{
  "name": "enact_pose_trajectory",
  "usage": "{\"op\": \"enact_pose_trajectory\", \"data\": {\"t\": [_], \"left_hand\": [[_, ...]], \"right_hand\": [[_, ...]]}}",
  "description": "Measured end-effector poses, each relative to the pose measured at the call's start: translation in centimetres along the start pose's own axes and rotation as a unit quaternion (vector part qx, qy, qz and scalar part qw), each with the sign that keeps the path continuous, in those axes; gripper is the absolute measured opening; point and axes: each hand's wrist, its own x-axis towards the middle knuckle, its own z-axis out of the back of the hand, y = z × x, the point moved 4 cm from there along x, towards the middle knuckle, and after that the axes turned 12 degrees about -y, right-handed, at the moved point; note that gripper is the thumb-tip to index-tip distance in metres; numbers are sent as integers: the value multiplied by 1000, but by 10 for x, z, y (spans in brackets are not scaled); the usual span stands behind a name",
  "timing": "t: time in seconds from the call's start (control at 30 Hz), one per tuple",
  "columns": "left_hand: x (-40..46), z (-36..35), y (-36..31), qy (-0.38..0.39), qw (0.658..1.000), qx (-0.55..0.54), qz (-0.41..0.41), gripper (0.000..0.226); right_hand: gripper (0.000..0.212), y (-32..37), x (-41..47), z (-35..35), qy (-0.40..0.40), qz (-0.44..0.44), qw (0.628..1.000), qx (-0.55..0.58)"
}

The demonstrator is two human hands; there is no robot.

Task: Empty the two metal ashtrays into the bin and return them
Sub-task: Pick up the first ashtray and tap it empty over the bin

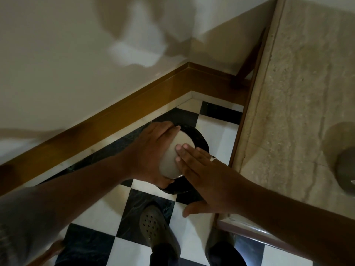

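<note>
While left hand (153, 150) grips upturned ashtray (172, 156) over black bin (201, 143), fingers curled round its rim, right hand (207, 175) flat on base, fingers pressed together, second ashtray (345, 169) at counter's (288, 112) right edge

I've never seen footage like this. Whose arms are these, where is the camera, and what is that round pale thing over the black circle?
There is no robot here. The camera sits on a person's head and looks down, so you see their own arms and a shoe on the checkered floor. The left hand grips a metal ashtray, turned upside down, so its pale underside faces you. The right hand lies flat with its fingertips on that underside. Beneath is the dark round bin, standing in the corner. On the stone counter at the right edge, a second round metal object, probably the other ashtray, is partly in view.
</note>
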Motion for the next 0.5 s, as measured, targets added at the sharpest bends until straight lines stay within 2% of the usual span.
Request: {"op": "enact_pose_trajectory", "data": {"t": [0.07, 0.13, 0.2, 0.3, 0.37, 0.47, 0.5], "left_hand": [[0, 0, -1, 3, 1000, 1, 9, 128], [4, 2, -5, -23, 999, -20, 27, 125], [12, 2, -6, -41, 998, -25, 31, 124], [16, -3, -6, -24, 999, -9, 33, 125], [16, -4, -6, -39, 998, -27, 48, 124], [13, -4, -8, -38, 998, -21, 46, 125], [11, -5, -9, -31, 998, -18, 43, 124]], "right_hand": [[118, 1, -1, -4, 8, 0, 1000, -16], [112, 1, 1, -2, -14, -18, 1000, 6], [116, 1, 4, 0, -24, -30, 999, 3], [114, 2, 4, 5, -24, -34, 999, -14], [112, 0, 4, 8, -34, -43, 998, -8], [121, 0, -1, 4, 8, -27, 999, -19], [119, 1, -2, 6, 0, -28, 1000, -14]]}}
